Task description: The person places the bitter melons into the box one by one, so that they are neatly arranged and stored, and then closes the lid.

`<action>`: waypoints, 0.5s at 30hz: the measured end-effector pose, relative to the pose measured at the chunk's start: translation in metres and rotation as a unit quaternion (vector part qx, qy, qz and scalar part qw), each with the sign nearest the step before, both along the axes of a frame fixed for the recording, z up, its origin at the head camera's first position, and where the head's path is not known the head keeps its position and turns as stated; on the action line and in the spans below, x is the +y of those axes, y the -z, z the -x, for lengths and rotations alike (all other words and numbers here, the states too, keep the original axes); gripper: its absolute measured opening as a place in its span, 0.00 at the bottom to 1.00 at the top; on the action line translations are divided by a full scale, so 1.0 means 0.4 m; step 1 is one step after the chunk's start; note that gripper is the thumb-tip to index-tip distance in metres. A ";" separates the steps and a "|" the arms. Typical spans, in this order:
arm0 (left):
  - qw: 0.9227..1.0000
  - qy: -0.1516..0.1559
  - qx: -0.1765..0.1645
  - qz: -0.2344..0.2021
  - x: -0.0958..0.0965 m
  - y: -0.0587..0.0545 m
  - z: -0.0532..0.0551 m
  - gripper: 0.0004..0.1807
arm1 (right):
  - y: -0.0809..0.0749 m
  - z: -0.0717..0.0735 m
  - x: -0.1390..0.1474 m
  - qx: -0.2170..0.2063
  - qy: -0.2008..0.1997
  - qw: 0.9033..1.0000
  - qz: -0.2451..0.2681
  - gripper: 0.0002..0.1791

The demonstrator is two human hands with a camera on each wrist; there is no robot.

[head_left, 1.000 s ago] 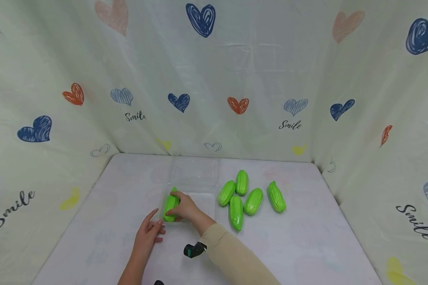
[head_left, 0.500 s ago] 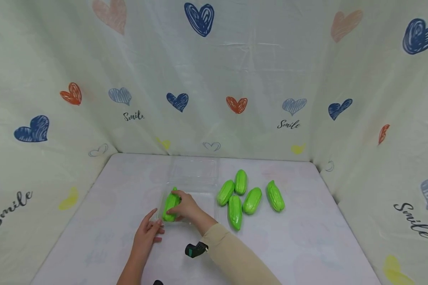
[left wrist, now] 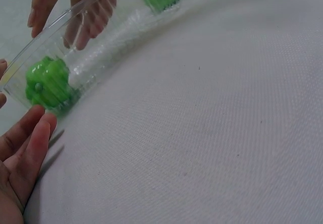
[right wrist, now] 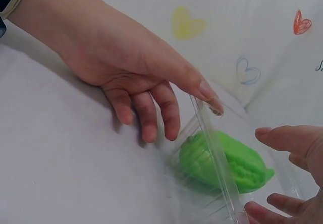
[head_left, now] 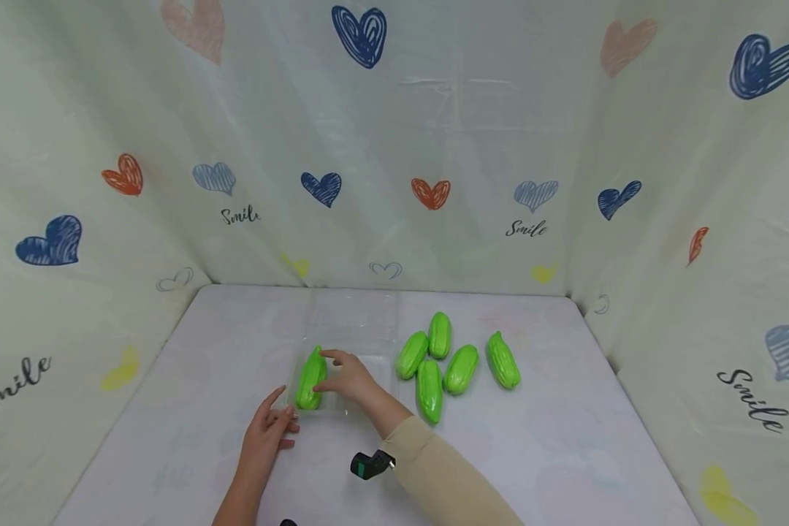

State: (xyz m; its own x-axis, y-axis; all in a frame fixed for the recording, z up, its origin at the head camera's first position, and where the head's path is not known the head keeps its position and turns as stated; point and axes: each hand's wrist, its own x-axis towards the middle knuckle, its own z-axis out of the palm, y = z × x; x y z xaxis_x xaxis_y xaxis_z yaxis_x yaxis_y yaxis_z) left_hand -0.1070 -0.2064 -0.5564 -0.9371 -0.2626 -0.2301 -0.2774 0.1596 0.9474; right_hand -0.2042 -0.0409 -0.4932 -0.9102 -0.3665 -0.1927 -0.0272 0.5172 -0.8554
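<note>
The green gourd [head_left: 311,380] lies lengthwise along the left side of the clear box [head_left: 384,371], stem end away from me. From here I judge it is set down or nearly so, and the step in hand is leaving it well seated.

The right hand [head_left: 350,378] is beside it with its grip wide and nothing held; my right wrist view shows the fingertips clear of the skin. I'd lift that hand straight up, so no finger drags the stem or rolls the gourd toward the middle.

The left hand [head_left: 265,429] is at the near left corner, fingers loose, a fingertip seemingly resting on the rim. I'd keep that touch light: such thin plastic could skid or flex.

Behind, the lid [head_left: 351,314] lies open on the worktop [head_left: 552,438]. Five more gourds [head_left: 461,370] sit right of the box; keeping this one against the wall should save room.
</note>
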 end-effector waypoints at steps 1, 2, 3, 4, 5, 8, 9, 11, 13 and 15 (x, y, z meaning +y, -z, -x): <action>1.000 0.000 -0.001 -0.001 0.000 0.000 0.000 0.31 | -0.003 -0.001 0.006 0.002 0.000 1.000 0.004 0.36; 1.000 0.000 -0.002 -0.001 0.000 0.002 0.001 0.31 | -0.005 -0.002 0.011 0.004 -0.001 1.000 0.008 0.36; 1.000 0.000 -0.004 -0.001 0.000 0.002 0.002 0.31 | -0.008 -0.003 0.018 0.004 -0.001 1.000 0.014 0.36; 1.000 0.000 -0.005 -0.001 0.000 0.003 0.003 0.31 | -0.011 -0.004 0.024 0.006 -0.001 1.000 0.020 0.36; 1.000 -0.001 -0.008 -0.001 0.000 0.003 0.003 0.31 | -0.014 -0.005 0.030 0.006 -0.002 1.000 0.027 0.36; 1.000 -0.004 -0.013 0.002 0.001 0.001 0.004 0.32 | -0.023 -0.009 0.048 0.005 -0.008 0.999 0.044 0.35; 1.000 -0.004 -0.015 0.003 0.000 -0.001 0.004 0.32 | -0.028 -0.011 0.054 0.006 -0.010 0.999 0.049 0.35; 1.000 -0.005 -0.019 0.003 0.000 -0.002 0.002 0.33 | -0.034 -0.015 0.064 0.010 -0.014 0.998 0.056 0.34; 1.000 -0.004 -0.020 0.001 0.000 -0.003 0.001 0.33 | -0.041 -0.019 0.074 0.017 -0.018 0.998 0.062 0.34; 1.000 -0.003 -0.022 0.000 0.000 -0.003 0.001 0.32 | -0.047 -0.025 0.085 0.017 -0.015 0.998 0.064 0.33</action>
